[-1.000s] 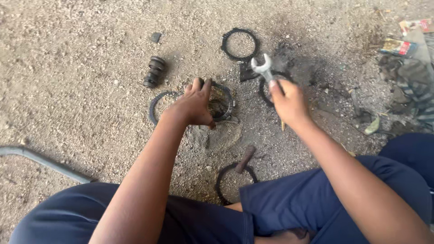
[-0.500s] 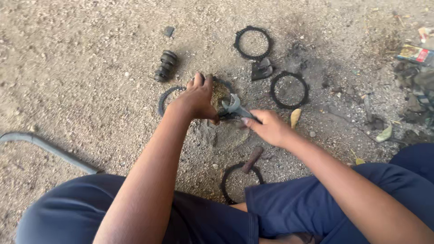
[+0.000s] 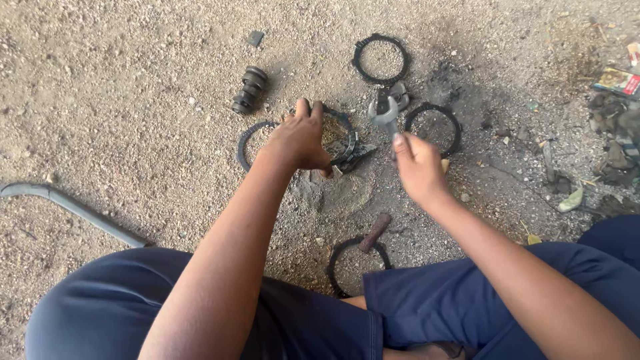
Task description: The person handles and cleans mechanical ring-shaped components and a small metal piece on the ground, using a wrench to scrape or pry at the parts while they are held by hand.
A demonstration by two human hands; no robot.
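Gripping wrench, right hand; left hand clamped on round part; colourful flat package far right.

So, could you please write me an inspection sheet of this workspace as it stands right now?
Surface: bare gravelly dirt ground, dark stained patch near the rings.
Job's things: open-ended spanner; round dark part on the ground.
Clutter: four loose black rings, e.g. toothed ring; ribbed black cylinder; rusty short bar; curved metal bar.
Grips: left hand presses on the round part; right hand holds the spanner, jaw end raised.
Cables: nothing seen.
Surroundings: litter and rags at the right edge; the person's dark blue trousers below.
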